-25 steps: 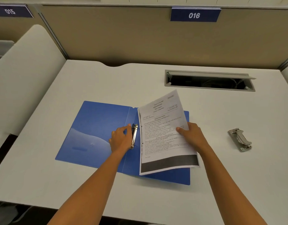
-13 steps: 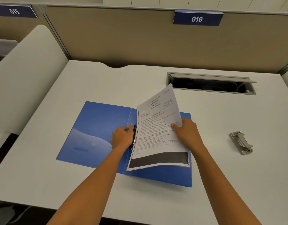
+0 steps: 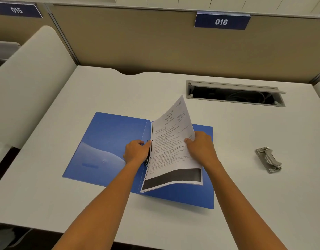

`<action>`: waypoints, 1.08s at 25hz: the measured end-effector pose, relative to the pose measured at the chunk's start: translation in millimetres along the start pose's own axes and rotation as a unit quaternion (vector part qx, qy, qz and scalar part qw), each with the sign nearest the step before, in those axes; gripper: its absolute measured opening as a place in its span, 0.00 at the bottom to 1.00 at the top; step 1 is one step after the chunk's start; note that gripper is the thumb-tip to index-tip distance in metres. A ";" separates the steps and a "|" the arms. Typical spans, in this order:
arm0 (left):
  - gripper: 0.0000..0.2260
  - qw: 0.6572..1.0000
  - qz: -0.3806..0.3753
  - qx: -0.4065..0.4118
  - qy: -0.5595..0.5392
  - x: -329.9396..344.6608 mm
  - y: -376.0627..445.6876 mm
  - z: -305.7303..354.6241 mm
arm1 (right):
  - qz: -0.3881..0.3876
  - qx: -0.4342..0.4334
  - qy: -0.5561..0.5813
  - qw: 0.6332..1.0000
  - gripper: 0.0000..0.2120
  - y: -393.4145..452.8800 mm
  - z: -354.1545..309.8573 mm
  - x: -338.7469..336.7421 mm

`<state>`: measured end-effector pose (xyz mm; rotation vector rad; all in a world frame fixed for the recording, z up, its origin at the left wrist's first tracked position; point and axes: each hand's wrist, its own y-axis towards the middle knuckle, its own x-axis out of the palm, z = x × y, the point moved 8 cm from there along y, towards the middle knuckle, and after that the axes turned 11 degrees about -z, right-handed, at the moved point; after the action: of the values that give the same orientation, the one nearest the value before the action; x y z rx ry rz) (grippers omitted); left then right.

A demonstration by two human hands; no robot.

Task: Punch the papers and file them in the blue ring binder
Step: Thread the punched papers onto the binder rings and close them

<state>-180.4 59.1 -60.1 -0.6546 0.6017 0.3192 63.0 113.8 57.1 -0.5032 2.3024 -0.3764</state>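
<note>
Both hands worked at the middle of the open blue ring binder (image 3: 108,148), which lay flat on the white counter (image 3: 173,230). On the left, the binder's inside cover showed a clear pocket across its lower half. At the spine, the left hand (image 3: 135,153) rested on the binder with its fingers curled against the dark ring mechanism (image 3: 148,158); whether they pinched the mechanism or only pressed on it could not be told, since the papers' edge hid the contact. Just beside that hand, the papers (image 3: 171,147) stood tilted, their left edge down at the rings and their right side lifted off the binder's right cover. They were printed sheets with lines of small text and a broad dark band along the bottom; the print was too small to read. The far corner of the top sheet curled upward toward the back of the counter. The right hand (image 3: 202,149) was closed on the papers' right edge, thumb on the printed face and fingers behind, holding them up at that slant. Beneath, the right cover of the binder stuck out past the sheets at the right and near edges.

Farther right, well apart from the binder, a grey metal hole punch (image 3: 268,159) sat alone on the counter. Behind it, toward the partition, a cable hatch (image 3: 235,94) was open with its lid propped. On the partition above hung a dark blue sign (image 3: 221,21) reading 016.
</note>
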 end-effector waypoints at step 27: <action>0.19 0.987 0.004 -0.113 -0.112 23.8 11.2 -5.0 | 0.030 -0.009 -0.041 0.999 0.13 -5.9 -5.5 1.6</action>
<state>-168.9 66.5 -83.1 -0.8211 0.3558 0.4656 59.5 108.4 62.3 -0.4501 2.2373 -0.3006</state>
